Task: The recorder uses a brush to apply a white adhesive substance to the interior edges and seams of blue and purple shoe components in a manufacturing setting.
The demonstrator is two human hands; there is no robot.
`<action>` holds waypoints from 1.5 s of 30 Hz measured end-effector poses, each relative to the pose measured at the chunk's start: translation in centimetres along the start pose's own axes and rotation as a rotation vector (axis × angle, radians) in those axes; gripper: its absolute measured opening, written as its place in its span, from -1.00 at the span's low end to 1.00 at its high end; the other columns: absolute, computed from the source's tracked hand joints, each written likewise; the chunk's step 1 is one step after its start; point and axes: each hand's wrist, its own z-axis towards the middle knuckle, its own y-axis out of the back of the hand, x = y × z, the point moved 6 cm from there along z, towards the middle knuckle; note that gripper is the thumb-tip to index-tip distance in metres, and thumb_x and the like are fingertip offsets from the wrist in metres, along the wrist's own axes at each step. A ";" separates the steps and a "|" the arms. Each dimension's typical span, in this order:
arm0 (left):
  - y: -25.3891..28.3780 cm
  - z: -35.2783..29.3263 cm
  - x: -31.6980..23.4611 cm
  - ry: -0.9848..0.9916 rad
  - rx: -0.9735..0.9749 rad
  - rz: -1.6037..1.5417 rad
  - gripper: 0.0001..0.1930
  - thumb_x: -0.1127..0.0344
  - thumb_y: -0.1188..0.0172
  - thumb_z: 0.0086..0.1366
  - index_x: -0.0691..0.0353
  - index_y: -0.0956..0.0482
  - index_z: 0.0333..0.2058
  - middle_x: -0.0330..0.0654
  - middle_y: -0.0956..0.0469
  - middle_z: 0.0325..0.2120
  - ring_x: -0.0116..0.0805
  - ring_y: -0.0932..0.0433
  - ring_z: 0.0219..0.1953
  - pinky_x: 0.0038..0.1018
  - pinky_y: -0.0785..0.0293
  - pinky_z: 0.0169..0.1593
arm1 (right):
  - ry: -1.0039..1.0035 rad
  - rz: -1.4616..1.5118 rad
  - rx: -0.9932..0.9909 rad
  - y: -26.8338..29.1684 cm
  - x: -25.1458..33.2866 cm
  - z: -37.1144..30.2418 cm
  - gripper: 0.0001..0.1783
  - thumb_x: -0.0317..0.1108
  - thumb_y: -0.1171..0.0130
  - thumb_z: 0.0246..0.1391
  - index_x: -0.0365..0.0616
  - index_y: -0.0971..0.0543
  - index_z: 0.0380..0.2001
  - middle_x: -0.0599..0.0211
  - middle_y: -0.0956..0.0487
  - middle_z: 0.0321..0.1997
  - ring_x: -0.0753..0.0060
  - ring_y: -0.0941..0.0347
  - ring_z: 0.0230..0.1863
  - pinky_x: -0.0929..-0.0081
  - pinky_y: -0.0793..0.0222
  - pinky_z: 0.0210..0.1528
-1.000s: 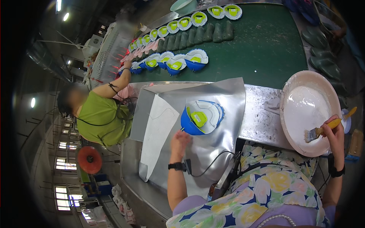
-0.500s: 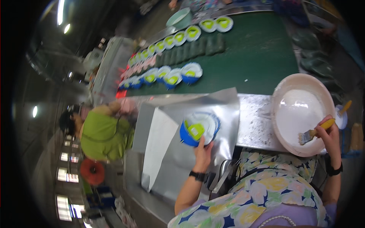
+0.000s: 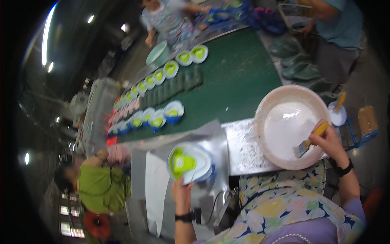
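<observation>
My left hand (image 3: 182, 194) grips the lower edge of a cupped blue-and-white piece (image 3: 200, 159) with a lime-green pad inside; its exact kind I cannot make out. The piece is held tilted above a grey sheet-metal surface (image 3: 217, 152). My right hand (image 3: 328, 140) is closed round the yellow handle of a paintbrush (image 3: 305, 146). The brush's bristles hang over the white liquid (image 3: 282, 128) in a large pale pink basin (image 3: 263, 110), near its front side.
A green conveyor belt (image 3: 231, 77) carries rows of similar pieces (image 3: 156, 118), dark green forms (image 3: 170, 87) and pink pieces. Right of the basin stands a small white pot (image 3: 338, 116) with another yellow-handled brush. People work at left, at the back and at far right.
The view has swung, so the belt and basin appear shifted left. My left hand has turned the cupped piece, showing more of its inside. The brush stays over the basin.
</observation>
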 end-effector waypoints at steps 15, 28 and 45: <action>-2.1 -0.3 12.0 0.720 0.303 0.164 -0.32 0.08 -0.25 0.29 0.43 -0.16 0.15 0.03 -0.48 -0.18 -0.17 -0.61 -0.21 -0.34 -0.63 -0.15 | 0.015 0.039 0.021 0.8 -3.8 0.6 -0.88 -0.45 -0.14 0.15 -0.13 -0.41 -0.28 0.43 -0.47 -0.38 0.70 -0.40 -0.45 0.73 -0.32 -0.39; -1.5 8.1 -5.0 0.052 0.196 0.766 -0.66 0.47 0.03 0.21 0.44 -0.45 -0.04 0.01 -0.61 -0.30 -0.25 -0.65 -0.47 -0.44 -0.63 -0.51 | 0.001 0.017 -0.017 2.3 -0.2 0.6 -0.80 -0.42 -0.31 0.01 -0.17 -0.46 -0.36 0.42 -0.55 -0.47 0.63 -0.49 -0.43 0.65 -0.40 -0.38; -26.6 12.4 -10.0 -0.218 0.682 0.676 -0.39 0.17 -0.23 0.29 0.33 -0.28 0.22 -0.06 -0.40 0.09 -0.28 -0.49 0.03 -0.40 -0.46 0.01 | -0.013 0.099 -0.200 5.6 -2.4 -3.3 -0.84 -0.44 -0.21 0.11 -0.14 -0.43 -0.29 0.51 -0.47 -0.44 0.73 -0.41 -0.44 0.70 -0.36 -0.38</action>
